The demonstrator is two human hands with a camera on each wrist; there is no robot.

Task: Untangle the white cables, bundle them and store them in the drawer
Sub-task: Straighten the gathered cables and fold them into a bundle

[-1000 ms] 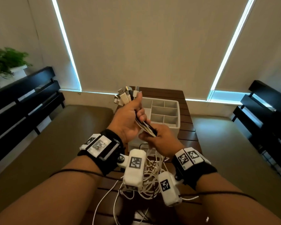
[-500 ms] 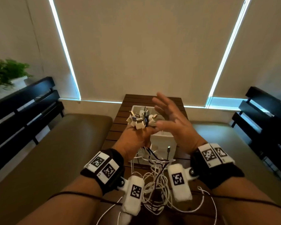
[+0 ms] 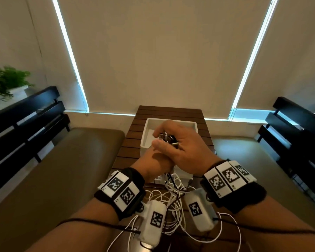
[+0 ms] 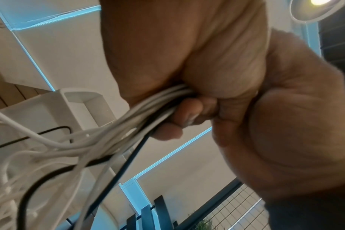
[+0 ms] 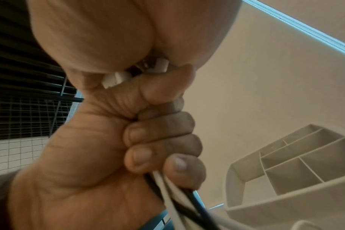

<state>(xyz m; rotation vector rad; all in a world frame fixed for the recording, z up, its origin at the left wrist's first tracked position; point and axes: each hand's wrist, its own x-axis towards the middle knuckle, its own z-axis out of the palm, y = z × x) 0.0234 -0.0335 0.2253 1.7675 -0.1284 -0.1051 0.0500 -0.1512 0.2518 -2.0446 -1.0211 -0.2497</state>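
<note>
A bunch of white cables (image 4: 148, 109), with a black one among them, runs up through my left hand (image 3: 157, 163), which grips it in a fist. The fingertips (image 5: 140, 155) curl round the strands. The connector ends (image 3: 166, 140) stick out of the top of the fist. My right hand (image 3: 179, 141) is cupped over them, thumb and fingers curled round the plugs (image 5: 118, 77). The rest of the cables (image 3: 173, 202) hang in a loose tangle onto the table between my wrists. The white drawer unit (image 3: 171, 121) with its divided top tray (image 5: 295, 168) stands just behind both hands.
The drawer unit sits on a narrow dark slatted table (image 3: 169, 110) between two brown cushioned benches (image 3: 71, 170). Black slatted backrests (image 3: 25, 120) stand at the far left and right. A potted plant (image 3: 4, 82) is at the left. Closed blinds fill the back wall.
My right hand let go of the strands below the left fist, rose open, and now closes over the connector ends. The left hand has come lower with the bunch.
</note>
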